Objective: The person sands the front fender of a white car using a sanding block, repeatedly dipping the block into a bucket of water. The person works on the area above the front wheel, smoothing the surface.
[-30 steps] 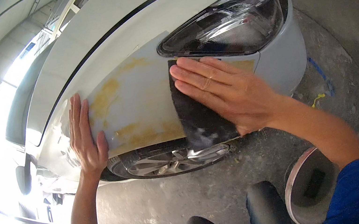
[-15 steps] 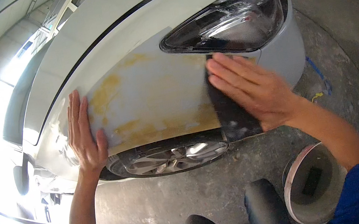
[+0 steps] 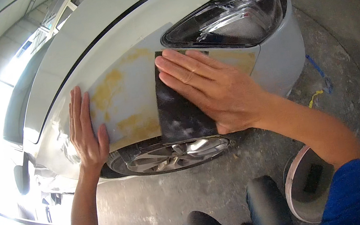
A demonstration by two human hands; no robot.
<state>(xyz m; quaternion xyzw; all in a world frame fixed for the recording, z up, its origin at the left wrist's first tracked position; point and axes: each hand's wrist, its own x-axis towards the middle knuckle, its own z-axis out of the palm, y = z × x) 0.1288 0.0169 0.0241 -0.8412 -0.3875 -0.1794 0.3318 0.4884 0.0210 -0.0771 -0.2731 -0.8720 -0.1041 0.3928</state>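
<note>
grey concrete floor [image 3: 143,204] under a pale car [image 3: 140,19], bright light coming in on the left. from my remote seat the main thing is the black sheet [image 3: 183,119], flat on the fender [image 3: 133,91], top end by the pointed corner of the headlight [image 3: 227,23], bottom end at the wheel-arch edge. long axis runs crosswise, headlight side down to arch, and i can't see anything marking one end as the front. i've got the right hand [image 3: 224,91] laid flat over it, fingers together and slanting up to the sheet's top left corner, no pinch that i can see; can't tell what the thumb's doing. guessing the flat palm is there so the sheet follows the curve evenly. left hand [image 3: 86,137] lies on the fender nearer its rear edge, thumb apart from the fingers, nothing in it, probably just bracing. yellowish patches [image 3: 109,88] show between the two. below the arch edge is the wheel [image 3: 178,156], and a bucket [image 3: 290,192] stands on the floor beside the knees [image 3: 262,194], likely for easy reach.
</note>
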